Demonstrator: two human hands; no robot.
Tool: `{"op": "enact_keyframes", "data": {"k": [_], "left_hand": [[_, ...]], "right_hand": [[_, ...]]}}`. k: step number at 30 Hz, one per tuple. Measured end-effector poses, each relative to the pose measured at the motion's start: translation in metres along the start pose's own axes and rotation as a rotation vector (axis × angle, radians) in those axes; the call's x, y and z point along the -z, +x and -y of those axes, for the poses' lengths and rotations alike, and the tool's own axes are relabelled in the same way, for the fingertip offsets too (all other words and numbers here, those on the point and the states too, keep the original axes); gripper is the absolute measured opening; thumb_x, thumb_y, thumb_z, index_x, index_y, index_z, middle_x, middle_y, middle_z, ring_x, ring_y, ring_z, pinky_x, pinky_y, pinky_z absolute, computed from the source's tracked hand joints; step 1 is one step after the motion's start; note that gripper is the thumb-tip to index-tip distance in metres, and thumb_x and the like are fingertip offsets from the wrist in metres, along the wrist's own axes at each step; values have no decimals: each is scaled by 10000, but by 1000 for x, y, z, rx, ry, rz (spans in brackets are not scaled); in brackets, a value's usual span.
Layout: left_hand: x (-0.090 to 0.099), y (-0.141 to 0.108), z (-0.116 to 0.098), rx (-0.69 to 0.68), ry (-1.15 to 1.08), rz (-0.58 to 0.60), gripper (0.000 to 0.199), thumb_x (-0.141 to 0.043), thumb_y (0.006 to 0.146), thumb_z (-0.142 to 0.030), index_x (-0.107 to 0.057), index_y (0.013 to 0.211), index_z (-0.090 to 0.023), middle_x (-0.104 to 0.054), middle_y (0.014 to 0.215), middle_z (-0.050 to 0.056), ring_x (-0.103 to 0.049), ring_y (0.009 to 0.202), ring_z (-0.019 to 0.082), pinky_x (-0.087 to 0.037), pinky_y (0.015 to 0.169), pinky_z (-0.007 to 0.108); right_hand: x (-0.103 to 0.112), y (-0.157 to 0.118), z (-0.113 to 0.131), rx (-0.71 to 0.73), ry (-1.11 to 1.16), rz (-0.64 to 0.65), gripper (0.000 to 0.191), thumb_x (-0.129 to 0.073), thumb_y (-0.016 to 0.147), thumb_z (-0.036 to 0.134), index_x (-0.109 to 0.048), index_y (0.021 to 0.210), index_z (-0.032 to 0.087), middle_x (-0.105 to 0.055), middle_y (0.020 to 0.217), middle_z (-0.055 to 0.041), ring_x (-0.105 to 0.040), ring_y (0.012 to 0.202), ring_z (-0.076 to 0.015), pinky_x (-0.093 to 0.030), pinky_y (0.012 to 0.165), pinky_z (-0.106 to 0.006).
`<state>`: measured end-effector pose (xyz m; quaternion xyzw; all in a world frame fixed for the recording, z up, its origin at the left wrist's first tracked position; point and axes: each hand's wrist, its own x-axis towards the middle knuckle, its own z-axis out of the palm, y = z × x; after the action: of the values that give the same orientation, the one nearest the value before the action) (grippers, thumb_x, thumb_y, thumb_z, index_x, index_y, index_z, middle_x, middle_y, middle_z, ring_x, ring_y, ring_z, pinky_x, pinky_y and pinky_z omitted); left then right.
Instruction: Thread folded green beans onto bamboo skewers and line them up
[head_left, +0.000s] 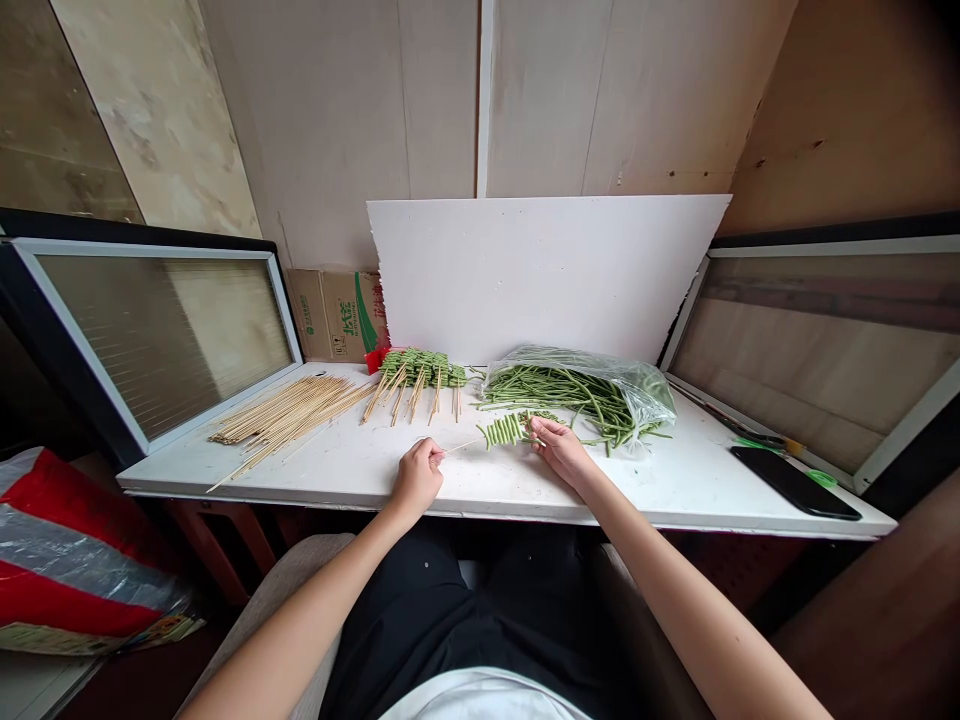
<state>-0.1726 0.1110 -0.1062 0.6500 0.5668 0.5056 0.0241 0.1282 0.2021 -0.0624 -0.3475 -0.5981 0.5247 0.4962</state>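
My left hand [418,480] is closed on the bare end of a wooden skewer [463,446] above the table's front part. Green bean [502,431] is threaded in zigzag folds along the skewer's other half. At the right end of those folds, my right hand [559,448] pinches the green bean. Behind it lies a clear plastic bag [649,392] with many long green beans [570,390] coming out. Finished-looking bean skewers [424,368] are stacked at the back middle, their sticks pointing forward. Left of them spreads a pile of bare skewers [296,410].
The white table [345,480] has a black phone [791,482] and scissors [750,430] at its right. A white board [547,275] and a cardboard box [334,315] stand behind. Framed glass panels [172,330] flank both sides. A red bag [75,560] sits lower left.
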Motion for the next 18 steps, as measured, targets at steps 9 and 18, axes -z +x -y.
{"op": "enact_keyframes", "data": {"k": [9,18], "left_hand": [[2,-1,-4,-30,45,14,243,-482,861,-1,-534,780,-224,-674,845,34,-657,811,200,-462,723,283],[3,-1,-5,-52,52,20,252,-483,853,6,-521,763,-226,-642,812,24,-640,790,196,-442,708,277]], "right_hand": [[-1,3,-1,-68,145,-11,456,-909,694,621,-800,928,245,-748,1037,-71,-654,940,-215,-515,723,-289],[-4,0,0,-69,100,-19,465,-902,691,635,-810,915,238,-770,1037,-83,-668,954,-230,-521,737,-307]]}}
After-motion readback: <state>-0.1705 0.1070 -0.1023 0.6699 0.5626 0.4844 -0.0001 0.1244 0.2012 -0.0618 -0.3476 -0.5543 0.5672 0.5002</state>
